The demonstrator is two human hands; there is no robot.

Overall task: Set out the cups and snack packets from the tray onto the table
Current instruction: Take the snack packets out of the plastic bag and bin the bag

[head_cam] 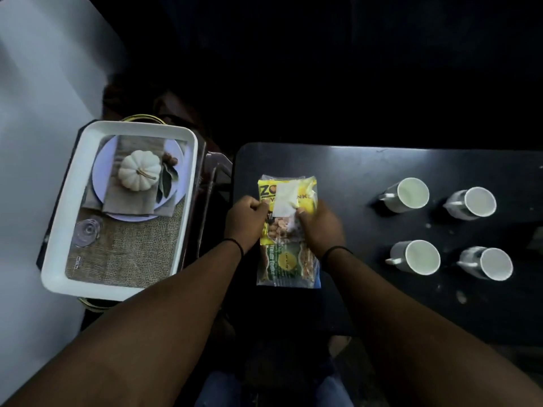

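Observation:
A yellow snack packet (305,190) lies on the black table (352,171), overlapping a green snack packet (286,264) nearer to me. My left hand (245,220) pinches the yellow packet's left edge. My right hand (321,223) pinches its right side, near a white label. Several white cups stand upright on the table to the right, among them one at the back left (407,195) and one at the front right (487,262). The white tray (58,277) sits to the left; it holds no cups or packets.
The tray's floor shows a printed picture of a pumpkin (139,170), a plate and burlap. The tray rests on a dark stand with a gold handle (141,117). A pale floor lies to the left. Beyond the table everything is dark.

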